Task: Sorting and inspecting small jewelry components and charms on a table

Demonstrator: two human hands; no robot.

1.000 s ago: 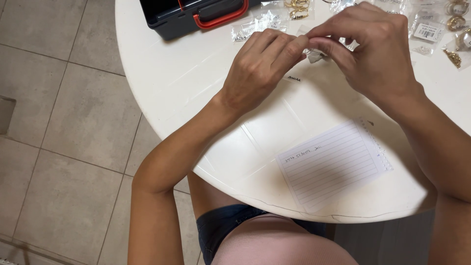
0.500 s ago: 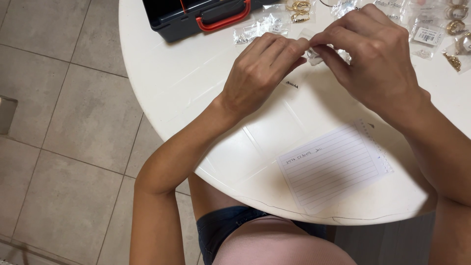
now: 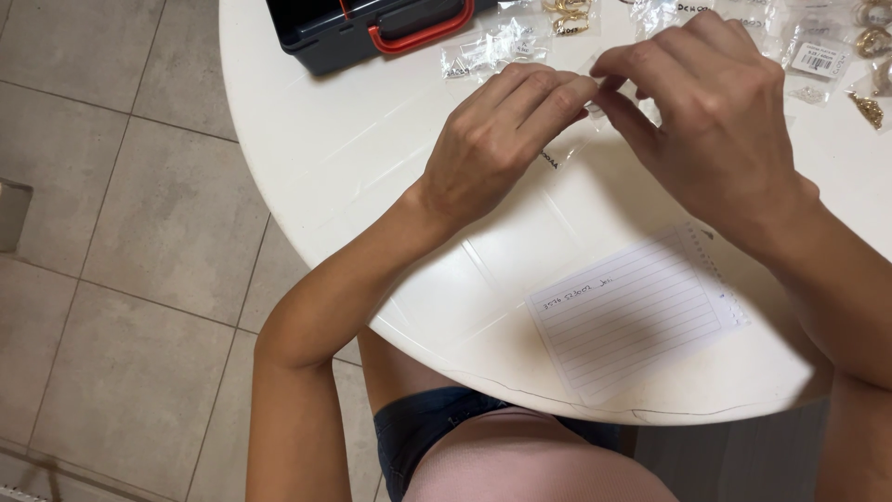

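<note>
My left hand [image 3: 497, 139] and my right hand [image 3: 711, 121] meet over the white round table [image 3: 390, 186]. Between their fingertips they pinch a small clear plastic bag [image 3: 595, 100], mostly hidden by the fingers. What the bag holds cannot be made out. Both hands hover just above the tabletop, fingers curled inward toward each other.
A lined paper sheet [image 3: 636, 311] lies near the table's front edge. A dark case with a red handle [image 3: 372, 28] stands at the back left. Several small clear bags with gold jewellery [image 3: 818, 56] lie along the back. Grey tiled floor [image 3: 121, 232] is on the left.
Both hands stay pinched on the small bag; they have shifted only slightly, with the fingers working at it.
</note>
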